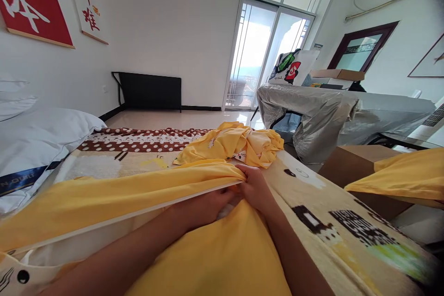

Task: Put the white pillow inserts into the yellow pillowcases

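Note:
A large yellow fabric cover (194,254) spreads across my front, with a long white-edged opening and a pale inner side. My right hand (255,186) is closed around the cover's gathered edge at the far end of the opening. Reaching in between the cover's two layers, my left hand (213,203) has its fingers curled close beside the right one. What it grips is mostly hidden, and a bit of whitish material shows just below it. At the lower left, a printed animal face (24,277) appears on the cover's pale side.
Beneath lies a patterned blanket (312,194) on the bed. A crumpled yellow cloth (232,141) rests beyond my hands. White pillows (52,134) are at the left. To the right stand a cardboard box (347,162), another yellow cloth (405,173) and plastic-wrapped furniture (312,115).

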`<act>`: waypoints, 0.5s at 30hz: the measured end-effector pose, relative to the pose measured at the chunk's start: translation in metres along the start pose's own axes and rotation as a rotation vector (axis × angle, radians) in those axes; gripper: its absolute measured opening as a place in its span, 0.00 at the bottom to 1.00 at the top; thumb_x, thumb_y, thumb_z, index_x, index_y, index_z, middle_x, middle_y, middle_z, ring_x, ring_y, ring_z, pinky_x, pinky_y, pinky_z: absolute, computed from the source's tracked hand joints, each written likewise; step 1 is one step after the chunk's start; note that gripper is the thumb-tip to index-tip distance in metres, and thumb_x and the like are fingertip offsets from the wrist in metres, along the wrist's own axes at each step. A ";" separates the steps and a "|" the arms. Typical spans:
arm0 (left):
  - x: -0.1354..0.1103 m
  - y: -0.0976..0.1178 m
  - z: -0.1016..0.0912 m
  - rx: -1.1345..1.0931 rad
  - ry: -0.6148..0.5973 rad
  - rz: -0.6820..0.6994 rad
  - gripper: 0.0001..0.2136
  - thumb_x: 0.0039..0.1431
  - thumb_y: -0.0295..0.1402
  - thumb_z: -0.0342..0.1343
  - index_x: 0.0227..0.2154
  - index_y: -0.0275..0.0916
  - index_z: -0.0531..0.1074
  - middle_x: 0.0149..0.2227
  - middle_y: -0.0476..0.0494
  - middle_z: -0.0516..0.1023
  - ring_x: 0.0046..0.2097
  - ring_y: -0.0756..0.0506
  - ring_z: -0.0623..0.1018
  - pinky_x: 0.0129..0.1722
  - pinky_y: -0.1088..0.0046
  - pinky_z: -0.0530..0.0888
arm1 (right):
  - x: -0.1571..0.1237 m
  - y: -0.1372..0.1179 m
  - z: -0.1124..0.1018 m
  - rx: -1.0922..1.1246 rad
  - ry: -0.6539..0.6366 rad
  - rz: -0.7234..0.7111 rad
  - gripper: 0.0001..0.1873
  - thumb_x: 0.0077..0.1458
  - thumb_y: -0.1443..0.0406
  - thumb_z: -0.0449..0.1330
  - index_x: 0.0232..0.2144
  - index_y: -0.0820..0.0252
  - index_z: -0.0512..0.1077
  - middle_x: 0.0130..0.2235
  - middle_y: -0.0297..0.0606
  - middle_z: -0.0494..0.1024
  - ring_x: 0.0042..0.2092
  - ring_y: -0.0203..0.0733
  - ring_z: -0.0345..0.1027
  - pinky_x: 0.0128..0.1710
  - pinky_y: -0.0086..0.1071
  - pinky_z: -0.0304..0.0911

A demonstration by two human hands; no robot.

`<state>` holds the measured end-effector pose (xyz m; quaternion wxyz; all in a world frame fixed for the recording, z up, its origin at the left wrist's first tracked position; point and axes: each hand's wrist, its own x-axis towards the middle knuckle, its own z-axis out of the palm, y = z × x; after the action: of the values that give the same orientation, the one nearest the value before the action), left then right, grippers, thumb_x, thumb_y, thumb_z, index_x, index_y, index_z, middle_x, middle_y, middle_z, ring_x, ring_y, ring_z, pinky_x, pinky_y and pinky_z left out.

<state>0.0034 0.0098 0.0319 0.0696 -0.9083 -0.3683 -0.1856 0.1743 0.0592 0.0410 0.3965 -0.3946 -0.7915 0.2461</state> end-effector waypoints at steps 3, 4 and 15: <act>0.000 -0.001 0.002 -0.018 0.018 0.018 0.25 0.60 0.42 0.48 0.60 0.44 0.57 0.61 0.42 0.61 0.63 0.41 0.59 0.64 0.62 0.54 | 0.000 0.000 0.000 -0.024 0.051 -0.006 0.09 0.37 0.70 0.51 0.22 0.60 0.70 0.22 0.31 0.72 0.29 0.38 0.62 0.30 0.26 0.59; 0.000 -0.001 0.003 -0.019 0.023 0.031 0.24 0.61 0.42 0.47 0.60 0.44 0.58 0.61 0.42 0.62 0.63 0.41 0.60 0.64 0.62 0.54 | 0.000 0.001 0.001 -0.038 0.072 -0.010 0.09 0.36 0.70 0.51 0.22 0.60 0.70 0.22 0.31 0.71 0.29 0.38 0.62 0.30 0.27 0.59; -0.001 0.001 -0.009 -0.297 0.011 0.004 0.27 0.57 0.46 0.52 0.59 0.47 0.58 0.63 0.46 0.58 0.62 0.41 0.60 0.63 0.63 0.59 | -0.005 -0.001 0.003 -0.241 0.219 -0.036 0.14 0.35 0.71 0.48 0.25 0.59 0.70 0.25 0.33 0.74 0.28 0.38 0.65 0.29 0.27 0.56</act>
<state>0.0014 0.0065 0.0396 -0.0630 -0.9083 -0.3347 -0.2427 0.1729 0.0544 0.0376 0.4346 -0.4494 -0.7743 0.0979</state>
